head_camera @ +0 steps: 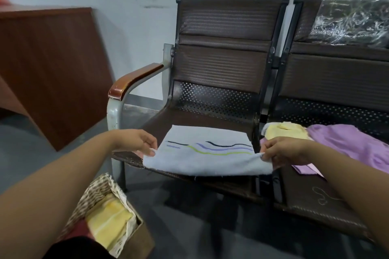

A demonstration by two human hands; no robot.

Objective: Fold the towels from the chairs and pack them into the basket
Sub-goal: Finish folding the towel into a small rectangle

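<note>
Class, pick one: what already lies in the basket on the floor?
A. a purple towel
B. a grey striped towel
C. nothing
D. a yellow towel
D: a folded yellow towel sits inside the basket, while the grey striped towel is on the chair seat, held at its corners by the left hand and the right hand.

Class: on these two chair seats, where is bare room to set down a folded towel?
Bare: the right seat's front, below the purple cloth. Crowded: the left seat, under the grey towel, and the right seat's back, with the yellow cloth.
</note>
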